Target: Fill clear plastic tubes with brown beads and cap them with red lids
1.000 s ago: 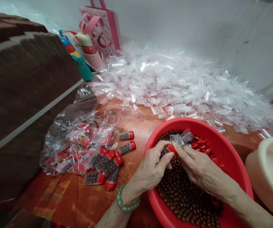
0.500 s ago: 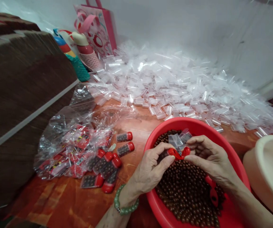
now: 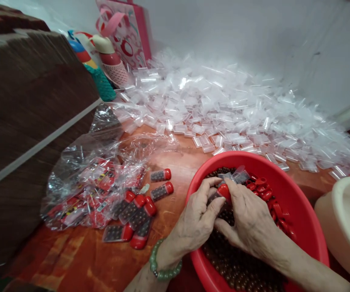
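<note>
My left hand (image 3: 194,221), a green bead bracelet at its wrist, grips a small clear container (image 3: 213,198) filled with dark beads. The container has a red cap (image 3: 224,190) on its upper end. Against that cap my right hand (image 3: 250,215) presses its fingers, with the thumb lower down near the container. Both hands are over a red basin (image 3: 317,239) of brown beads (image 3: 232,269). Inside the basin, loose red caps (image 3: 267,194) lie along the right side, and a few clear sleeves (image 3: 241,176) rest behind my fingers. My hands partly hide the container.
Filled red-capped containers (image 3: 141,213) lie on the orange tabletop to the left, beside a plastic bag (image 3: 71,178) of red items. A heap of clear sleeves (image 3: 223,101) spreads along the wall. Stacked brown cardboard (image 3: 35,93) stands left; a cream tub (image 3: 339,219) stands right.
The red cap, earlier spread open between both hands, now sits closed on the container's end. My right hand has moved left onto it, uncovering the loose red caps in the basin.
</note>
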Action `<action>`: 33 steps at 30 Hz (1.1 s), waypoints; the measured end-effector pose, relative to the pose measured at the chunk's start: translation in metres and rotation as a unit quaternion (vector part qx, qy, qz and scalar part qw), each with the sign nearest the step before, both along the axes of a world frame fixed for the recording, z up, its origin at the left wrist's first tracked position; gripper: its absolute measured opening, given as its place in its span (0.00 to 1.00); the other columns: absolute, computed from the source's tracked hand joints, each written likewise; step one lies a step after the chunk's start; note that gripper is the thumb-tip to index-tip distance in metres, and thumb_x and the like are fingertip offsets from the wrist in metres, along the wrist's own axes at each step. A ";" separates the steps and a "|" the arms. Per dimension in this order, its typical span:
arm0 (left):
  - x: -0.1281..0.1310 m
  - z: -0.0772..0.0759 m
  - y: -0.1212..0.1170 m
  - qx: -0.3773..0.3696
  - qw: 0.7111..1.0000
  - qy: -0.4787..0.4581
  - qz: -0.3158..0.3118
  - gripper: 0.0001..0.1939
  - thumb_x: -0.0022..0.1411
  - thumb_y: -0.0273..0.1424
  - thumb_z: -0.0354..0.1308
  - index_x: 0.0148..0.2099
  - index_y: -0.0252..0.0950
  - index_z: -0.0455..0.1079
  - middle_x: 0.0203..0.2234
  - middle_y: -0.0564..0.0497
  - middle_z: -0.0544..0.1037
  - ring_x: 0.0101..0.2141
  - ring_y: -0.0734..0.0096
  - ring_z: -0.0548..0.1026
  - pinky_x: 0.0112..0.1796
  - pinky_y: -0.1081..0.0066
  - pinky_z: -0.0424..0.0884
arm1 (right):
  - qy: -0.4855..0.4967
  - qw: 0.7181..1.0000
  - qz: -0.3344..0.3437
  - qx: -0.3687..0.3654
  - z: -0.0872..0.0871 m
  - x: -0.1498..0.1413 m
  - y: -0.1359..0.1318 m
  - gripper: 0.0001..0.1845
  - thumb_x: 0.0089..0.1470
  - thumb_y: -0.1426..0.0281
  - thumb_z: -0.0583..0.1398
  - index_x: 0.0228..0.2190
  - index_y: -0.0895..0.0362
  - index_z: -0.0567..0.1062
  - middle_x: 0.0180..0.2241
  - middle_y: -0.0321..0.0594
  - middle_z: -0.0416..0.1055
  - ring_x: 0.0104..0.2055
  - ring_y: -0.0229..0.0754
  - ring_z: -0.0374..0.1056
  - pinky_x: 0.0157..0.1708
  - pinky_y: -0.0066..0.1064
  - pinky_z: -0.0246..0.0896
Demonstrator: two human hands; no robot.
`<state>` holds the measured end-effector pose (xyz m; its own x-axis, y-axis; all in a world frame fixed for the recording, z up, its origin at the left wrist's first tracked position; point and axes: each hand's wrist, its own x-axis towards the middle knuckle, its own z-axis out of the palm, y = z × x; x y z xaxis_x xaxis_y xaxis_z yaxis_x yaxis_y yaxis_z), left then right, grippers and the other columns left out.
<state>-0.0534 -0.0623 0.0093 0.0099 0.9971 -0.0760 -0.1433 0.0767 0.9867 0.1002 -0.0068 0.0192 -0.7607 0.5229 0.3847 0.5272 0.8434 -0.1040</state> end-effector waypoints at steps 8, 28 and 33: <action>0.005 0.003 0.000 -0.005 0.999 0.035 0.025 0.18 0.71 0.31 0.49 0.61 0.41 0.58 0.56 0.47 0.74 0.56 0.65 0.72 0.57 0.64 0.66 | -0.024 0.998 -0.016 0.052 0.000 -0.008 -0.005 0.36 0.56 0.64 0.54 0.59 0.76 0.57 0.42 0.60 0.71 0.39 0.53 0.70 0.35 0.41 0.73; 0.005 0.006 0.000 -0.001 0.992 0.130 0.003 0.21 0.71 0.32 0.46 0.64 0.37 0.57 0.59 0.43 0.69 0.59 0.60 0.67 0.62 0.57 0.59 | -0.022 0.993 0.069 0.097 -0.006 -0.004 0.011 0.35 0.59 0.61 0.53 0.59 0.74 0.54 0.33 0.51 0.70 0.31 0.50 0.67 0.29 0.38 0.67; 0.003 0.005 0.001 -0.003 0.993 0.117 0.010 0.22 0.69 0.32 0.48 0.63 0.35 0.58 0.58 0.42 0.70 0.57 0.58 0.69 0.60 0.55 0.62 | 0.014 0.995 0.100 0.010 -0.005 -0.002 0.015 0.33 0.57 0.61 0.56 0.57 0.68 0.58 0.34 0.50 0.71 0.34 0.51 0.70 0.31 0.39 0.70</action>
